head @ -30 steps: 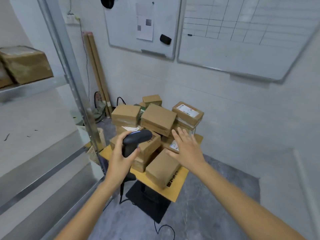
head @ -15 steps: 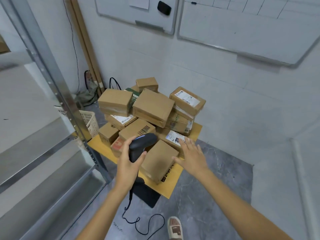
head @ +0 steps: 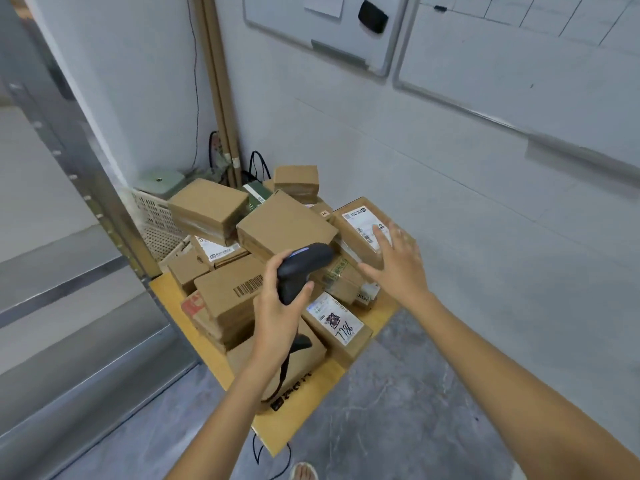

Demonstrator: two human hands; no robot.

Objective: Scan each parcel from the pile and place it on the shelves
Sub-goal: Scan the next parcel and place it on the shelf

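brown cardboard parcels [head: 287, 230] lie heaped on the low yellow table [head: 166, 289] beside the metal shelves [head: 86, 341], the right hand [head: 398, 261] hovering fingers spread over a labelled parcel [head: 363, 226], the left hand [head: 277, 313] gripping a black barcode scanner [head: 301, 268].

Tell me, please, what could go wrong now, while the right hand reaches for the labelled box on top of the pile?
1. The brown cardboard box with the white label sits high on the loose pile, so pulling it might shift the boxes beneath.
2. The left hand holds the black handheld scanner, leaving only the open right hand to lift; the box could slip.
3. The scanner's black cable hangs over the low wooden table and may snag.
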